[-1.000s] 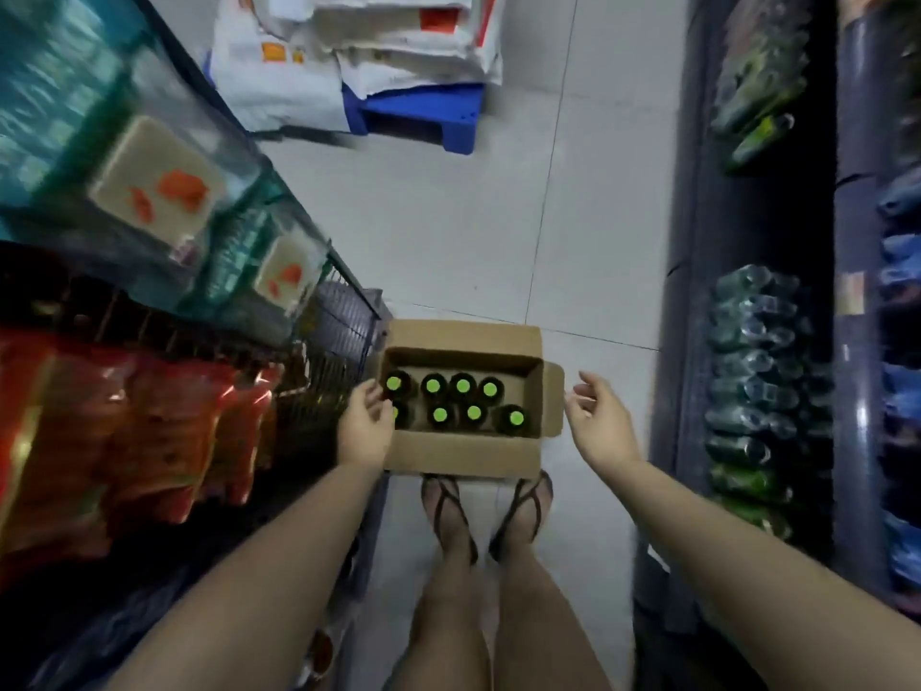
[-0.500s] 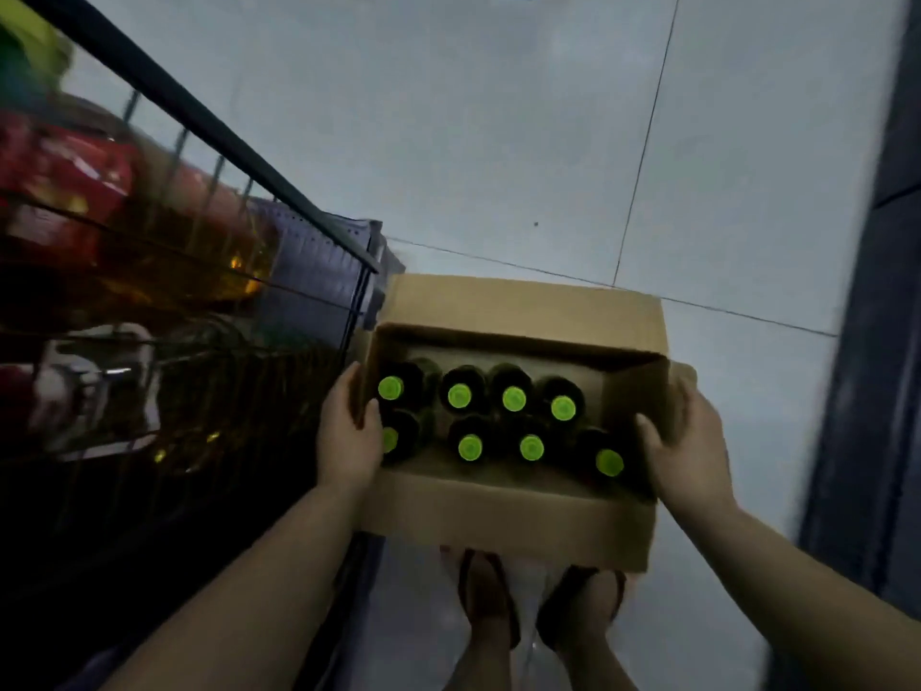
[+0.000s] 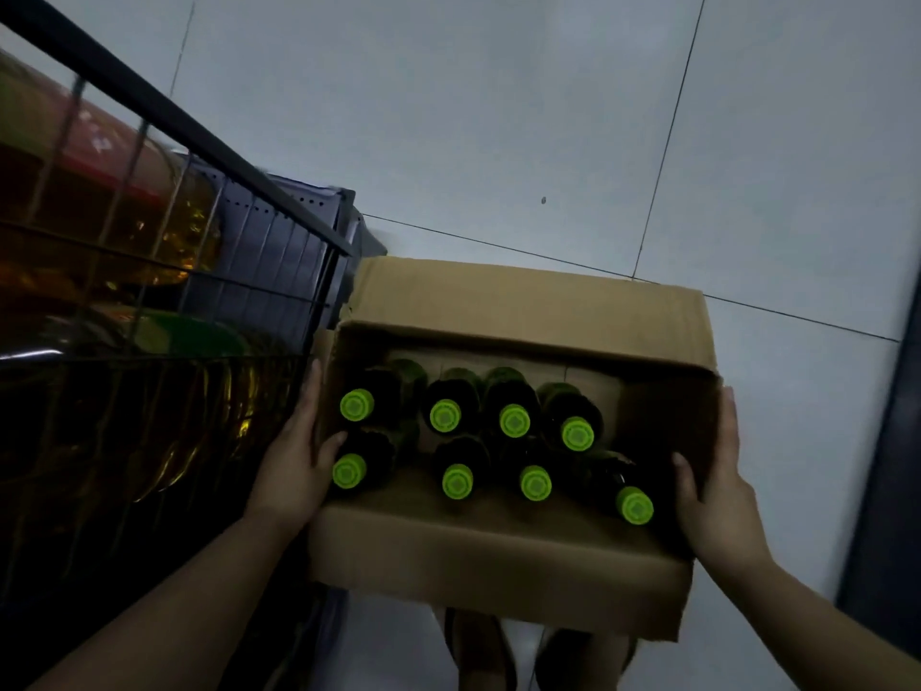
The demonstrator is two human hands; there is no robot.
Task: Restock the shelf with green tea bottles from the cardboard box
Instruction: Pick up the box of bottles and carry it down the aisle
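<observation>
An open cardboard box (image 3: 498, 566) fills the lower middle of the head view. Inside stand several dark green tea bottles (image 3: 513, 421) with bright green caps, in two rows. My left hand (image 3: 294, 456) grips the box's left wall, thumb over the rim next to a cap. My right hand (image 3: 717, 496) grips the right wall, thumb inside the flap. The box sits just in front of my feet, which it partly hides.
A black wire shelf (image 3: 174, 271) with amber bottles and a red-lidded container stands close on the left. The dark edge of another shelf unit (image 3: 892, 441) runs down the right. Pale tiled floor (image 3: 498, 117) lies beyond the box.
My head has dropped closer to the box. My right hand came in from the open air and took hold of the right wall; my left hand stayed on the left wall.
</observation>
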